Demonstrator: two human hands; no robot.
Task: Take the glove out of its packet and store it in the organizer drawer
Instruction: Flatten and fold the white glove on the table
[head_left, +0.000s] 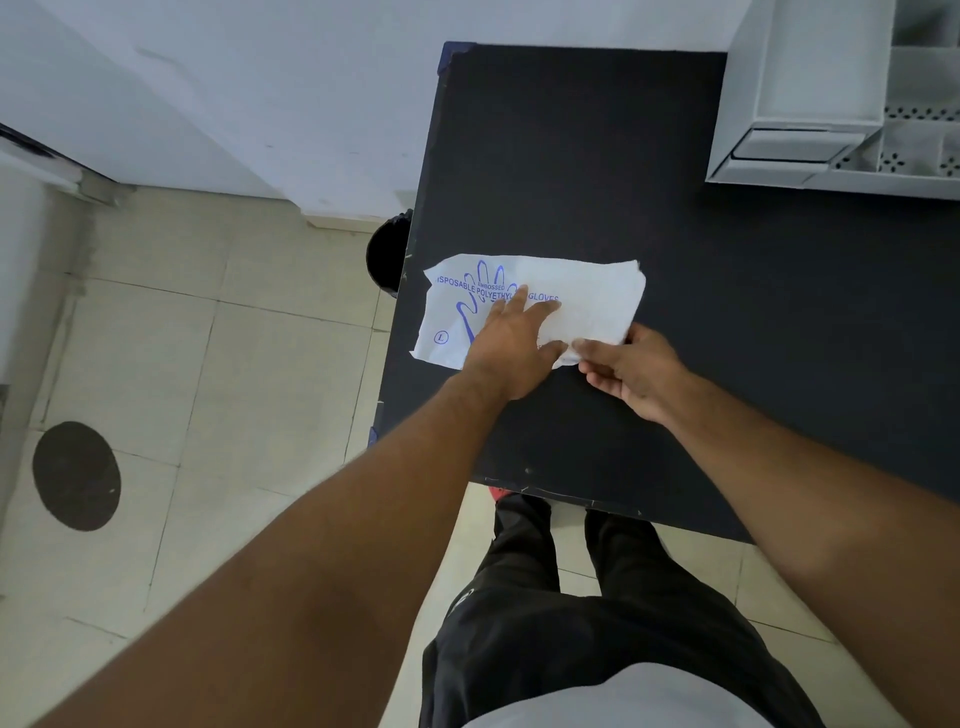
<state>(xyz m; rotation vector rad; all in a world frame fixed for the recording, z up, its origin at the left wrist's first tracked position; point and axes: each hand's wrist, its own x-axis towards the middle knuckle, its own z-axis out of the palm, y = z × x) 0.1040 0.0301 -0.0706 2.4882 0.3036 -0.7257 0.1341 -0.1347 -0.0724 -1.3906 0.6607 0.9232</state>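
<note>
We've got the white plastic glove packet with blue print lying long-ways left to right at mid-frame on the black bench. Left hand presses flat on it, fingers together; right hand pinches its lower-right edge. The white organizer drawer sits upper right, with bare bench in between.

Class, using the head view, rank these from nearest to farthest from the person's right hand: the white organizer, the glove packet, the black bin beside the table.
1. glove packet: pinched by the right hand at its near right corner.
2. black bin: on the floor past the table's left edge.
3. white organizer: at the far right corner of the table.
</note>
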